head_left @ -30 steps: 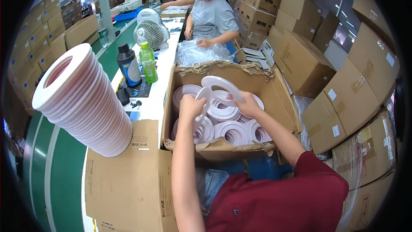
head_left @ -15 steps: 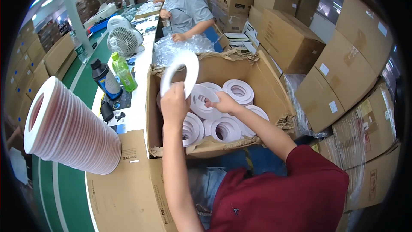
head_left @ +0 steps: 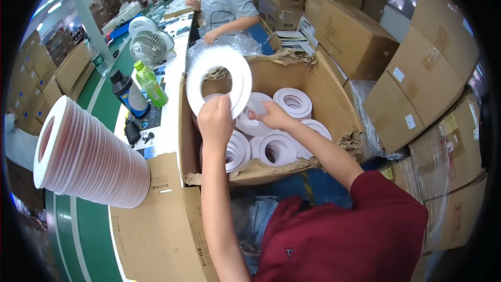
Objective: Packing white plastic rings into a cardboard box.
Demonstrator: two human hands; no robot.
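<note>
White ring (head_left: 219,81) gripped by both hands (head_left: 216,120) over carton (head_left: 334,107).

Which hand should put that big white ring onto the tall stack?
Probably the left. The left hand already grips the white ring, and the tall stack lies on that side. The right hand is inside the box.

Brown cartons (head_left: 360,42), seemingly white-labelled (head_left: 398,74)
</note>
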